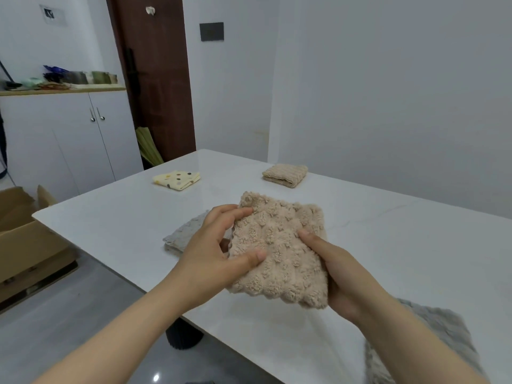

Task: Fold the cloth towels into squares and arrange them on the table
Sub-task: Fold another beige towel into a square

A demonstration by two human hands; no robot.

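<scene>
Grey towel (443,328) lower right, unfolded-looking. White table (388,245) fills centre. Beige towel (282,245), folded, held over it mid-frame: left hand (219,245) and right hand (340,270) pinch its edges, thumbs on top. Risk: thick pile springs fold open on release.

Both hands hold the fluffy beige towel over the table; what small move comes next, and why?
Probably set the fluffy beige towel down on bare table right of the folded grey towel: it already looks folded square, and the left hand and right hand grip it in the air.
</scene>
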